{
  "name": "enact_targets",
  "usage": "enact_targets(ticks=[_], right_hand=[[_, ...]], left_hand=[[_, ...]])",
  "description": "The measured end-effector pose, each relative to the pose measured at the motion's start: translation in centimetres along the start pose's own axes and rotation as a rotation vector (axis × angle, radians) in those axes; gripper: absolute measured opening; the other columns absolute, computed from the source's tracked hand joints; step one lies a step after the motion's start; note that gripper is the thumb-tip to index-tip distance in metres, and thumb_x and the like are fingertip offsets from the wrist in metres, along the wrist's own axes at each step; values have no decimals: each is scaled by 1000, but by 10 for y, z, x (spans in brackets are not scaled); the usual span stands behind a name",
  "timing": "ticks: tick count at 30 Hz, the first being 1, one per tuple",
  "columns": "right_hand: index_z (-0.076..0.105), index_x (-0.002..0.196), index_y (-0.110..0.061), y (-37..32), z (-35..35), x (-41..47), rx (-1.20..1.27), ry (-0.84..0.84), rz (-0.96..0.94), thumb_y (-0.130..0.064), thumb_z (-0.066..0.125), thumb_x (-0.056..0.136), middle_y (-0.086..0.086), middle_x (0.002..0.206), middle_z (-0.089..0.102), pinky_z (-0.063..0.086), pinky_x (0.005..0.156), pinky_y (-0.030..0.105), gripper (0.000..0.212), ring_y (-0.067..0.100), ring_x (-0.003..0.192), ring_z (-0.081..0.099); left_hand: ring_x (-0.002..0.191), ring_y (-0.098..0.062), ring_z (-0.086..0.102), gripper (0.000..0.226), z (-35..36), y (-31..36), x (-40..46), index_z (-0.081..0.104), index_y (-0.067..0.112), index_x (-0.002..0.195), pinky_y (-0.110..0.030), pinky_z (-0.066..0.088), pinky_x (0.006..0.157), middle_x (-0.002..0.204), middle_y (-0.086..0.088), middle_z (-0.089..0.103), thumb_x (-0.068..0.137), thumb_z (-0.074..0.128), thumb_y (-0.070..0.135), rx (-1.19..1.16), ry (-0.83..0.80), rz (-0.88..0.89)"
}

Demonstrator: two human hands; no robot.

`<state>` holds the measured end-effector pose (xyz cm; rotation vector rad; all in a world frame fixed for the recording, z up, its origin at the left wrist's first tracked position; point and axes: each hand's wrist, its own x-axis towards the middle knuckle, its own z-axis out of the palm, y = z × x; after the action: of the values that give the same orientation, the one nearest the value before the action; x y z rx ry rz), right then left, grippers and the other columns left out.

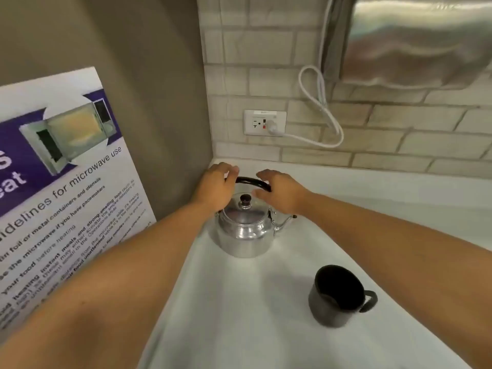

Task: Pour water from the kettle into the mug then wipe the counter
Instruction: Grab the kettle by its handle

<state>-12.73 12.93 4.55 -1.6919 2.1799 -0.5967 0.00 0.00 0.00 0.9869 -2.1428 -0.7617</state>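
Note:
A shiny metal kettle (245,233) with a dark-knobbed lid and a black arched handle stands upright in the back corner of the white counter (239,315). Its spout points right. My left hand (215,186) hovers over the handle's left end, fingers loosely curved and apart. My right hand (279,193) rests over the handle's right end, fingers spread; I cannot tell whether either hand grips the handle. A dark mug (338,296) stands upright in front and to the right of the kettle, its handle facing right. No cloth is in view.
A brown wall with a microwave guidelines poster (61,187) closes off the left side. Behind the kettle is a tiled backsplash with a wall outlet (265,123) and a plugged-in white cord (319,113). A steel dispenser (415,41) hangs at the upper right.

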Motion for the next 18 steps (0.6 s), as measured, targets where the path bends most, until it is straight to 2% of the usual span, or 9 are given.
enact_targets(ticks=[2,3,6,10,13,14,16,18], right_hand=[[52,119,-6,-5,4,13,36,22,14,-20,52,92,15,106,62,42,74,30,31,28,91,57],[54,115,-5,-6,5,18,43,27,26,-17,51,91,15,101,62,40,71,30,26,26,85,54],[54,114,-4,-4,4,22,59,-8,46,-15,51,92,11,94,58,37,68,29,24,23,82,51],[56,114,-7,-1,4,15,88,39,12,-15,52,92,10,97,60,36,63,26,24,21,84,51],[57,114,-8,-4,-1,6,135,73,-20,-15,54,92,8,100,61,36,62,20,24,18,84,52],[57,114,-8,-5,-5,2,146,86,-35,-15,55,91,7,100,62,36,61,19,24,16,82,53],[58,113,-8,-9,-14,-8,160,110,-74,-15,58,90,4,99,63,36,59,11,24,10,73,53],[58,116,-9,-12,-24,-25,208,126,-104,-15,61,89,2,102,65,40,66,7,28,10,80,58]], left_hand=[[87,-25,58,38,1,-5,2,59,17,93,-29,38,71,95,-8,63,97,37,46,30,-10,-13],[81,-24,56,38,3,-8,3,56,19,83,-29,36,67,86,-5,60,97,36,48,38,-5,-13],[70,-21,51,41,6,-9,1,47,23,66,-22,33,57,70,1,53,97,37,49,-12,-1,-34],[69,-22,59,58,3,-7,-4,60,7,76,-34,45,63,75,-7,67,94,36,57,-91,-39,-68],[63,-28,56,62,-1,3,-10,53,-1,73,-39,46,64,67,-17,60,91,43,57,-195,21,-70],[58,-25,52,62,-2,8,-13,50,-2,71,-38,46,62,61,-15,55,90,45,57,-245,55,-73],[50,-12,43,57,-3,20,-18,43,3,61,-30,41,54,50,1,45,89,49,53,-315,142,-70],[45,-5,33,50,-5,32,-25,40,10,57,-19,32,45,43,13,34,89,51,47,-364,204,-52]])
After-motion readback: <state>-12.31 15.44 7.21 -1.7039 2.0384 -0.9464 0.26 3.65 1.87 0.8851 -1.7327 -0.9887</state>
